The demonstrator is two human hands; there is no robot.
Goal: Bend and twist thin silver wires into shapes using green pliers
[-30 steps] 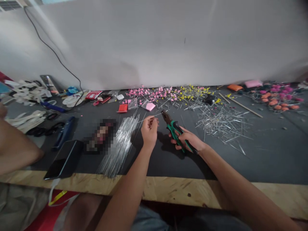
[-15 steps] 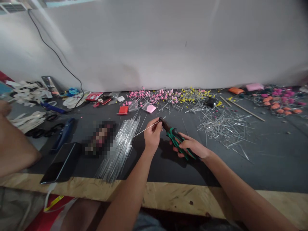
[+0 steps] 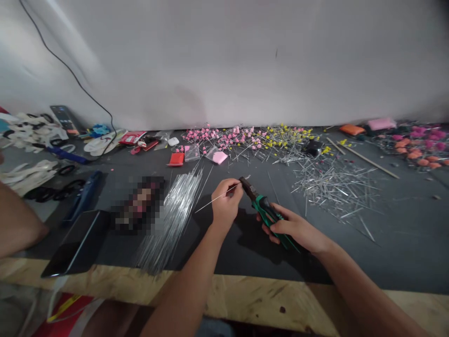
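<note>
My left hand point(image 3: 226, 202) pinches a thin wire point(image 3: 209, 202) whose free end points down to the left. Green-handled pliers point(image 3: 264, 208) are gripped in my right hand point(image 3: 293, 227), their dark jaws at the wire's upper end by my left fingertips. A small bent bit of wire shows just past the jaws. Left of my left hand lies a bundle of straight silver wires point(image 3: 171, 215). A loose heap of short wires point(image 3: 336, 187) is on the right, beyond my right hand.
Pink-tipped wires point(image 3: 235, 136) and yellow-tipped wires point(image 3: 287, 135) line the wall. A black phone point(image 3: 77, 243) lies at the front left, near a blue tool point(image 3: 82, 196). Another person's arm point(image 3: 19, 220) rests at the far left. A wooden stick point(image 3: 372, 161) lies at the back right.
Both hands, with the wire and pliers, appear slightly lower and further right. The view has shifted a little. My grips on the wire and pliers look the same.
</note>
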